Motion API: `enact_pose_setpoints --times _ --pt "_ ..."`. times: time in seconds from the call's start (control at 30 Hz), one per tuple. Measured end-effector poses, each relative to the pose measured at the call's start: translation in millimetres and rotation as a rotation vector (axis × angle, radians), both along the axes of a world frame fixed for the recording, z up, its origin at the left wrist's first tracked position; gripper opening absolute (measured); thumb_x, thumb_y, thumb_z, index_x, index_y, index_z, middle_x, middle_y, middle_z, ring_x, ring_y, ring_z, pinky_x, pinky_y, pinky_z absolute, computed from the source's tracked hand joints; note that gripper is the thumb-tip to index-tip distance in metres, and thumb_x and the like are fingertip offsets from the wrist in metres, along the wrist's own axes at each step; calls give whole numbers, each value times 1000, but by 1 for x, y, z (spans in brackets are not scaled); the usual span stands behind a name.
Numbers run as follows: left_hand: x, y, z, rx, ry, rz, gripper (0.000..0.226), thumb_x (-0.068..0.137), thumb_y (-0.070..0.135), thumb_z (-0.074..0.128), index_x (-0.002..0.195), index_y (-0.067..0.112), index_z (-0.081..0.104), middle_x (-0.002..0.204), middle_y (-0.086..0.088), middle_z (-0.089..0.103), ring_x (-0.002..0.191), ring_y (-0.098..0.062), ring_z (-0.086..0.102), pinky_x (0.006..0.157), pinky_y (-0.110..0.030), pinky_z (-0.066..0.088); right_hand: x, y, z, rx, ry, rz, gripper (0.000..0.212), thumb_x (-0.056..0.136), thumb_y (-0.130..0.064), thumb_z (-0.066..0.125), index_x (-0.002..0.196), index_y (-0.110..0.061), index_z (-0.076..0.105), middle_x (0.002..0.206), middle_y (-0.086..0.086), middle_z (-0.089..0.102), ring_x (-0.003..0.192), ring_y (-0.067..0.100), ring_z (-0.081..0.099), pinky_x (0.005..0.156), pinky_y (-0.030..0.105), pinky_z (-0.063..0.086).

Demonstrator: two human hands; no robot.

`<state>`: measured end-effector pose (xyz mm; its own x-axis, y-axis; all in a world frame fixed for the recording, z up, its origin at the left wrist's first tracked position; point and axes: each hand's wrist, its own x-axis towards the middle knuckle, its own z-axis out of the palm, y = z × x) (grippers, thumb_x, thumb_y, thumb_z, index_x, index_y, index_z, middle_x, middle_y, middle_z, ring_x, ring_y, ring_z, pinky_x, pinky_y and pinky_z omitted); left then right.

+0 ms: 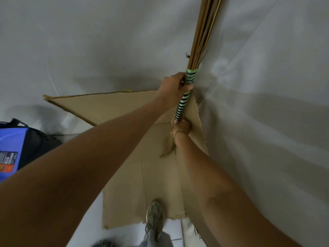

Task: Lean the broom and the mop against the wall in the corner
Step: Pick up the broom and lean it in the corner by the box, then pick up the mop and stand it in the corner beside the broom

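Note:
The broom [201,41] is a bundle of tan sticks bound by a green and white striped wrap [183,104]. It stands nearly upright in the corner where two white sheet-covered walls meet. My left hand [173,86] grips the upper part of the wrap. My right hand [182,126], with a thin bracelet on the wrist, holds the lower end of the wrap, where loose straw fibres [169,145] hang down. No mop is in view.
Flattened cardboard [128,184] covers the floor and leans up both walls in the corner. A blue and black bag [16,145] sits at the left edge. My shoe [154,216] stands on the cardboard's near edge.

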<state>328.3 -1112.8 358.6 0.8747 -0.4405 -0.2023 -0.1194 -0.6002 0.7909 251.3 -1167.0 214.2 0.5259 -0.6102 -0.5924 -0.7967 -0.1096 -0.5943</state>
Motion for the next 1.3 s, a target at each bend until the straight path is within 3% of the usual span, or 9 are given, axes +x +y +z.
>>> enact_pose_setpoints --times 0.13,0.27,0.43,0.57,0.7,0.8,0.87,0.97,1.3 --pt "-20 9 4 118 2 -130 36 95 7 40 130 6 48 115 -18 64 109 -33 59 82 -27 39 -10 7 20 -32 -21 12 31 96 -7 41 122 0 56 123 17 62 116 31 56 95 33 43" --pt "-45 40 17 311 62 -187 37 97 7 38 132 0 47 136 -21 53 127 -36 48 102 -35 37 -32 18 56 -25 -65 26 35 95 -5 37 126 -8 55 113 13 64 117 32 56 89 29 43" --pt "-115 115 58 531 112 -269 48 101 18 35 146 1 30 153 -17 36 138 -34 39 111 -33 29 -112 59 124 -83 -179 204 40 97 -10 35 136 -10 45 138 13 53 129 27 47 105 27 34" --pt "-193 191 103 585 68 -338 45 103 22 29 139 -3 40 144 -22 45 127 -34 48 100 -31 35 -194 99 173 -219 -162 544 45 97 -8 36 142 -7 33 149 15 37 135 28 39 111 35 35" --pt "-299 272 154 614 6 -307 44 103 24 27 129 -6 47 130 -27 54 118 -38 54 97 -39 42 -299 169 231 -350 -59 759 48 98 -11 33 145 -4 22 159 13 5 146 31 8 114 41 26" --pt "-388 326 183 645 -19 -312 43 102 24 30 135 -1 41 141 -24 45 132 -37 41 108 -42 34 -382 228 270 -420 -19 798 54 99 -24 30 146 -3 15 159 14 3 146 32 3 116 46 21" --pt "-441 360 194 664 -62 -351 50 101 29 31 145 6 29 154 -16 30 147 -34 18 120 -46 18 -436 264 289 -445 4 843 57 99 -30 29 147 -4 11 159 13 3 146 31 2 116 47 19" --pt "-515 404 206 662 -86 -338 60 101 37 28 151 9 13 161 -9 18 151 -30 -1 122 -47 4 -510 310 312 -470 52 937 58 99 -29 31 148 -7 8 160 9 1 147 31 -2 118 47 15" --pt "-674 540 233 651 -65 -199 59 101 35 26 151 5 14 160 -12 20 150 -31 10 122 -45 13 -641 417 371 -526 -20 1009 55 98 -23 29 147 -7 8 159 9 1 147 28 -2 118 45 17"
